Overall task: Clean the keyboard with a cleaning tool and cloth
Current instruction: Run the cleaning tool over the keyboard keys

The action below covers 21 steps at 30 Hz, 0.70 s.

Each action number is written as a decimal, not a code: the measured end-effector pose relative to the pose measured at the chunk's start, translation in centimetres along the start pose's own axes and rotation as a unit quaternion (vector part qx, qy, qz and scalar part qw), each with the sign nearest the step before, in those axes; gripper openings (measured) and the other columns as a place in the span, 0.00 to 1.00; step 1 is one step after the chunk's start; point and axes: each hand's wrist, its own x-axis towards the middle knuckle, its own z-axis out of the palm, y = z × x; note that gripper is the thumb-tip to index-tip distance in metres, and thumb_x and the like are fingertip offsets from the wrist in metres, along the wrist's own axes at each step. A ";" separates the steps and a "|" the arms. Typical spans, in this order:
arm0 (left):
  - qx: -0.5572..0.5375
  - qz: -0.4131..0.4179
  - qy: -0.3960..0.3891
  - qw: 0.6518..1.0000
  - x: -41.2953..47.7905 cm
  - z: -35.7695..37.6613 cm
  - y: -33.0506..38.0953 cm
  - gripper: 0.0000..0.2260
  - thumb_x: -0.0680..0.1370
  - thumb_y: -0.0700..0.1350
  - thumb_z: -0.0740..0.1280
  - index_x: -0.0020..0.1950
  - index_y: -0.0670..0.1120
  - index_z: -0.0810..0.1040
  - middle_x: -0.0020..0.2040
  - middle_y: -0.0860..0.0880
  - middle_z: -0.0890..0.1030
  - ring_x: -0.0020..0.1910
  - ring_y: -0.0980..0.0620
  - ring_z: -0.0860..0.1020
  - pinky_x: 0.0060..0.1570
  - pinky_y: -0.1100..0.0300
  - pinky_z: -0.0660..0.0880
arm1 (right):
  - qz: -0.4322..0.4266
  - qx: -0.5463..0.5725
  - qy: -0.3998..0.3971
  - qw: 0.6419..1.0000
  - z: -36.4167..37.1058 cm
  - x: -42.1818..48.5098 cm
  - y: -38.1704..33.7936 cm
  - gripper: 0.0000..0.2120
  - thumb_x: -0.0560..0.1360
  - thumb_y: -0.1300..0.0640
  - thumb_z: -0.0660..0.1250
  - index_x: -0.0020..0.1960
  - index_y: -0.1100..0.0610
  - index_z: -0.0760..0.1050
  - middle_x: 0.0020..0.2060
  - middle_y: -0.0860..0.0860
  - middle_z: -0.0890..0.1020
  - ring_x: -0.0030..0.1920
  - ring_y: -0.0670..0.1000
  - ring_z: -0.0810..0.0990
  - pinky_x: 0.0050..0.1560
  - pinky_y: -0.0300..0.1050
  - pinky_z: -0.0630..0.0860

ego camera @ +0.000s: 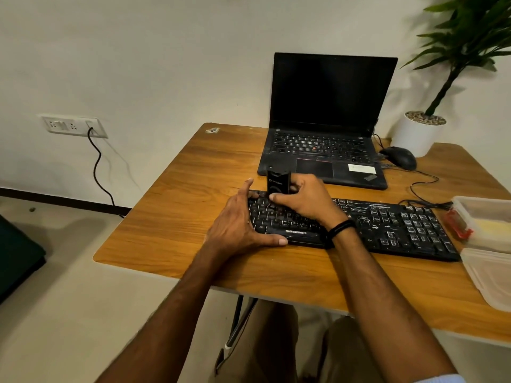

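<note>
Leftmost, left hand (240,225) lay spread over the left end of the keyboard (387,228), fingers straight, thumb against its front edge. Just right of it, right hand (304,200) gripped the black cleaning tool (278,183) upright with thumb and curled fingers over the upper-left keys; tip possibly touching, hidden. Keyboard lay on wooden table (193,189), before the laptop (326,120). Clear container (486,225) far right.

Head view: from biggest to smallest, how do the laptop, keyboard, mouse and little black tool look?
1. Laptop, screen up.
2. Keyboard, though nearer.
3. Mouse and cleaning tool look alike; the right hand hides part of the tool and the mouse lies farther, so unranked.
</note>
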 end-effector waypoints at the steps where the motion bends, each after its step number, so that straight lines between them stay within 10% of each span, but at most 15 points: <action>1: 0.000 0.000 0.000 1.000 0.0 0.0 0.0 0.68 0.57 0.71 0.80 0.83 0.56 0.41 0.77 0.51 0.67 0.76 0.50 0.64 0.74 0.46 0.67 | 0.005 0.024 -0.016 1.000 -0.2 0.1 0.2 0.20 0.69 0.54 0.78 0.60 0.52 0.80 0.51 0.47 0.86 0.53 0.46 0.84 0.49 0.38 0.79; 4: -0.001 0.001 -0.005 1.000 0.0 -0.1 0.1 0.68 0.58 0.69 0.81 0.83 0.54 0.41 0.78 0.49 0.64 0.77 0.49 0.62 0.75 0.47 0.65 | 0.023 0.115 -0.178 0.977 -0.5 -1.1 0.1 0.19 0.69 0.62 0.78 0.59 0.58 0.81 0.51 0.52 0.86 0.52 0.50 0.85 0.50 0.42 0.81; 8: 0.003 0.002 0.000 1.000 0.0 -0.1 0.2 0.68 0.58 0.70 0.80 0.83 0.54 0.41 0.77 0.51 0.66 0.76 0.50 0.63 0.74 0.46 0.66 | 0.001 0.051 -0.055 0.997 -0.5 -0.4 0.1 0.18 0.68 0.55 0.79 0.57 0.49 0.81 0.49 0.46 0.86 0.52 0.45 0.84 0.54 0.45 0.81; 12: 0.005 0.003 -0.002 1.000 -0.1 -0.1 0.3 0.68 0.58 0.69 0.81 0.84 0.53 0.41 0.78 0.48 0.64 0.77 0.49 0.62 0.74 0.49 0.64 | 0.009 0.079 -0.198 0.977 -0.7 -0.9 0.4 0.17 0.67 0.61 0.79 0.55 0.58 0.83 0.50 0.53 0.86 0.52 0.52 0.85 0.56 0.50 0.81; 17: 0.000 0.002 -0.002 1.000 -0.1 -0.2 0.1 0.68 0.56 0.71 0.81 0.83 0.55 0.42 0.77 0.51 0.66 0.76 0.50 0.63 0.74 0.46 0.66 | 0.008 0.058 -0.083 0.995 -0.7 -0.6 -0.1 0.21 0.67 0.57 0.80 0.60 0.50 0.81 0.50 0.45 0.86 0.52 0.43 0.84 0.58 0.49 0.80; 21: 0.000 0.000 -0.013 1.000 0.1 -0.4 0.0 0.70 0.53 0.73 0.80 0.83 0.55 0.43 0.78 0.49 0.64 0.76 0.48 0.63 0.75 0.44 0.66 | -0.003 0.044 -0.159 0.986 -0.5 -1.9 -0.2 0.17 0.68 0.58 0.80 0.55 0.53 0.83 0.49 0.47 0.86 0.52 0.46 0.84 0.54 0.42 0.81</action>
